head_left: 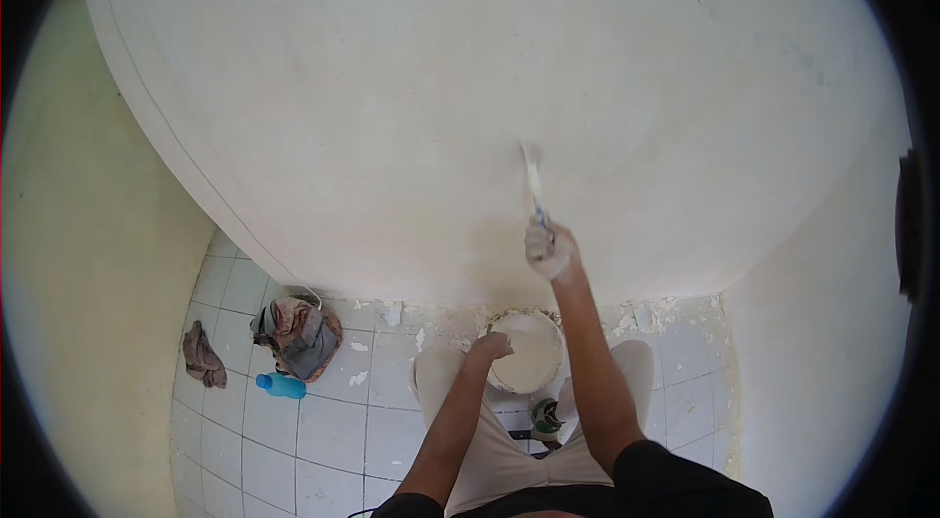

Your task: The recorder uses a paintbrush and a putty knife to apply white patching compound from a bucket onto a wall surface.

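Note:
My right hand (549, 250), coated in whitish paint, is closed around the handle of a paintbrush (534, 185). The brush points up and away, its whitish tip at the pale wall (392, 117); the tip is slightly blurred. Below it, between my knees, a round bucket (560, 361) of cream-coloured paint stands against the foot of the wall. At the bucket's left rim my left hand (497, 346) is closed, its fingers curled over the edge. My forearm and wrist hide part of that grip.
On the tiled floor (333, 430) to the left lie a bundled cloth bag (302, 337), a blue bottle (281, 385) and a brown rag (204, 357). Flaked paint runs along the wall's base. Side walls rise at left and right. A dark object (909, 224) is at the far right.

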Available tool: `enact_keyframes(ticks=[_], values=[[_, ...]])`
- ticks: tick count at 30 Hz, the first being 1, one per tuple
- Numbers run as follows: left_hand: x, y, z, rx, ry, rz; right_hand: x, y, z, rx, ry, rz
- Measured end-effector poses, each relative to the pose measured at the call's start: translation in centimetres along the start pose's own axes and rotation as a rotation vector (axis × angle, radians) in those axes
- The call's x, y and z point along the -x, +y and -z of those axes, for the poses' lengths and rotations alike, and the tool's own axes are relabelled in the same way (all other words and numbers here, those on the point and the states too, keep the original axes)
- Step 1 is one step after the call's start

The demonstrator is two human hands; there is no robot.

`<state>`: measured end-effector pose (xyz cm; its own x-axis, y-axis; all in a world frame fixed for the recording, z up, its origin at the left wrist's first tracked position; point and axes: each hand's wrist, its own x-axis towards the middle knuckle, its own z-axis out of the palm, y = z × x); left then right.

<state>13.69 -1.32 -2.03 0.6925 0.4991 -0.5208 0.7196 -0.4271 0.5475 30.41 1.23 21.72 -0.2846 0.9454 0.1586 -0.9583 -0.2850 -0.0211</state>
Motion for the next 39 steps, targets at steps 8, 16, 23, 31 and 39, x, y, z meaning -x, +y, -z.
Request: enact_keyframes(ticks=[8,16,23,31,39], values=[[0.5,0.8,0.4,-0.040,-0.005,0.014,3.2,6.6,-2.9,0.805,0.692,0.541],[0.1,0.5,0.2,-0.030,0.016,-0.013,-4.2,0.0,-17.1,1.757,0.519,0.985],[0.3,1.0,0.9,-0.043,-0.091,0.080,-2.6,-1.0,-4.8,2.151,0.626,1.075],[-0.1,0.9,0.5,-0.074,-0.090,0.059,1.6,2.2,-8.6,1.587,0.887,0.484],[-1.1,-0.2,-0.6,-0.002,0.017,-0.001,-9.9,1.1,-23.5,2.182,0.252,1.121]])
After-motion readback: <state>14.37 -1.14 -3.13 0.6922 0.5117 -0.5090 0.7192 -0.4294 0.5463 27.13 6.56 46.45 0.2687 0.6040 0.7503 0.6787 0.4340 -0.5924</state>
